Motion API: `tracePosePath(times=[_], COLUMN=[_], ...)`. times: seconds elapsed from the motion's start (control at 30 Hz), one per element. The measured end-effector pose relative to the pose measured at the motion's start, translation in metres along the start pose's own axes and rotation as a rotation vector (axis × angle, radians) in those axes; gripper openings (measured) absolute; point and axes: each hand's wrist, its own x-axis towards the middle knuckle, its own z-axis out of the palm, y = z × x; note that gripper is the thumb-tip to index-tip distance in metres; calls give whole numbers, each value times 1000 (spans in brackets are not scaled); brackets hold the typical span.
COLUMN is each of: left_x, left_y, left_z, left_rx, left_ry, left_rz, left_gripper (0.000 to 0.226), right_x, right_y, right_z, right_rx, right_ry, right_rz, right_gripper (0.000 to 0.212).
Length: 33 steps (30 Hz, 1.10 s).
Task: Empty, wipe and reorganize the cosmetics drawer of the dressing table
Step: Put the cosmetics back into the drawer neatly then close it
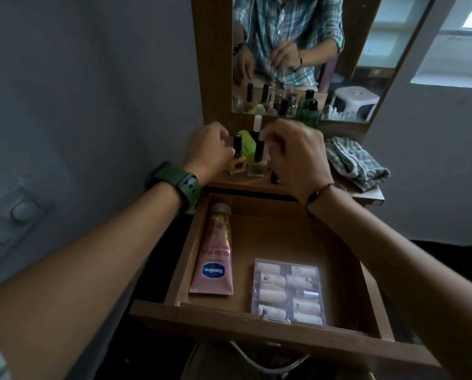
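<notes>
Head view, steeply down over drawer (pixel 256 322)

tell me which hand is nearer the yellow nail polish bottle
Left. The left hand has its fingers right beside the yellow nail polish bottle, at its black cap; the right hand is farther right, beyond the clear bottle.

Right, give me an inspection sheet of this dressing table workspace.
Surface: wooden tabletop, crowded at the back.
Job's things: open drawer holds a Vaseline tube and a clear sample pack; nail polish bottles stand on top; checked cloth at right.
Clutter: green bottle by the mirror.
Hands: left hand and right hand among the bottles; grip unclear.
Cables: looped cord below the drawer.
Surroundings: grey wall, window at right.
</notes>
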Motion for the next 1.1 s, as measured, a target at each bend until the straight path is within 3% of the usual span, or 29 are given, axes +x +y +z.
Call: tracePosePath(times=[0.07, 0.33, 0.53, 0.77, 0.87, 1.1], left_x=[9, 28, 26, 3, -22, -69], left_y=[4, 2, -11, -12, -11, -52], left_z=[2, 17, 26, 8, -7, 37], left_rx=[58, 210, 220, 157, 74, 94], left_ry=[3, -16, 39, 101, 57, -186], left_rz=[50, 202, 254, 287, 303, 146], left_gripper=[39, 30, 15, 15, 15, 18], right_x=[20, 60, 56, 40, 25, -47], right_y=[5, 20, 18, 5, 0, 14], right_z=[2, 25, 30, 9, -5, 3], right_rx=[-82, -541, -589, -452, -352, -299], right_ry=[-44, -593, -586, -445, -408, -660], right_rz=[-54, -61, -75, -112, -119, 17], right_gripper=[19, 28, 26, 24, 19, 20])
